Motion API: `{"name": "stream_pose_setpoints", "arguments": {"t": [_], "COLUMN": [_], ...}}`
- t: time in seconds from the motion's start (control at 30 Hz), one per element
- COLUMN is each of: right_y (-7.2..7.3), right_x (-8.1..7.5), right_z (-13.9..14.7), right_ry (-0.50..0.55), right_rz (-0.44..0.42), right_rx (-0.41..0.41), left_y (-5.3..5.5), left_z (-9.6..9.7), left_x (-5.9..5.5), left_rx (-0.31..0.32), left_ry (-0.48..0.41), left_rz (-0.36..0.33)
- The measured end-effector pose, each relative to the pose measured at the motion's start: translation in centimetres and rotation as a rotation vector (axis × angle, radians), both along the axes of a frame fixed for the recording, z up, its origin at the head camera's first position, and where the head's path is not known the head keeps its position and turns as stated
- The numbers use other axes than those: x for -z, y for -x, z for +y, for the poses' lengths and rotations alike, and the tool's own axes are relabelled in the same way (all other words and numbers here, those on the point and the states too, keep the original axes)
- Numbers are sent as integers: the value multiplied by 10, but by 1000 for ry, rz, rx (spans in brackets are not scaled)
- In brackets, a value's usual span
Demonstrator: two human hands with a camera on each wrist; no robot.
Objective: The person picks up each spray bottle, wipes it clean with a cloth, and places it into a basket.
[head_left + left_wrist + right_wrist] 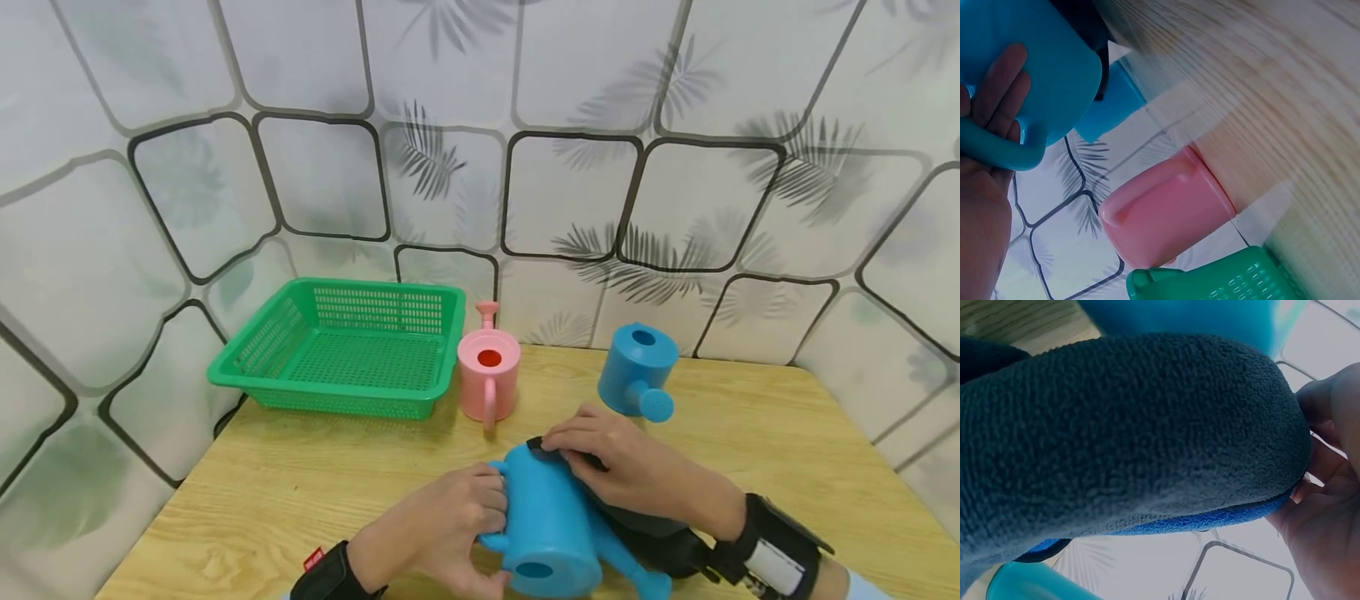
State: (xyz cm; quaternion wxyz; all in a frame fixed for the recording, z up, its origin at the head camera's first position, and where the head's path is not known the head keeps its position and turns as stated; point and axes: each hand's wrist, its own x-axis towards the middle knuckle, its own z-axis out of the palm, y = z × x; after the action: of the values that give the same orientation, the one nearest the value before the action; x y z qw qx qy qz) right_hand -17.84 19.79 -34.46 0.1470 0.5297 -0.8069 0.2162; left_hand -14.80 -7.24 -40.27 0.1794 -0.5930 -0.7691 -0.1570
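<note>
A light blue watering can lies tipped at the front of the table, its filling hole facing me and its spout toward the lower right. My left hand grips its handle, fingers through the loop as the left wrist view shows. With my right hand I hold a dark grey cloth against the can's side near its base. In the right wrist view the cloth appears as thick, ribbed fabric with a blue underside, and fingers pinch its end. Much of the spout's upper part is hidden.
Behind the hands stand a pink watering can and a darker blue watering can. A green plastic basket sits at the back left beside the pink can. Patterned curtain or sheeting hangs behind the wooden table.
</note>
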Motion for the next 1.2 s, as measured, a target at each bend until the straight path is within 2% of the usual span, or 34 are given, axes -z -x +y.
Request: {"name": "stream_pose_setpoints", "arguments": {"t": [0.1,0.33,0.47,0.7,0.93,1.2], "right_y": [-4,-19,-26,-36,-40,-40], "right_x": [0,-2,-2,-3,-3,1], "right_z": [-1,-2,-3,-4,-5,-3], "right_ry": [-19,-34,-19,-4,6,31], "right_rz": [-31,-90,-77,-95,-120,-60], "right_rx": [5,-24,-69,-154,-200,-214], "left_y": [1,5,9,15,19,21], "left_z": [-1,-3,-4,-8,-11,-13], "left_x": [2,5,6,9,10,13], "left_rx": [-12,-40,-43,-86,-106,-78], "left_ry": [-8,-23,-39,-49,-61,-96], "left_rz": [12,-8,24,-13,18,64]}}
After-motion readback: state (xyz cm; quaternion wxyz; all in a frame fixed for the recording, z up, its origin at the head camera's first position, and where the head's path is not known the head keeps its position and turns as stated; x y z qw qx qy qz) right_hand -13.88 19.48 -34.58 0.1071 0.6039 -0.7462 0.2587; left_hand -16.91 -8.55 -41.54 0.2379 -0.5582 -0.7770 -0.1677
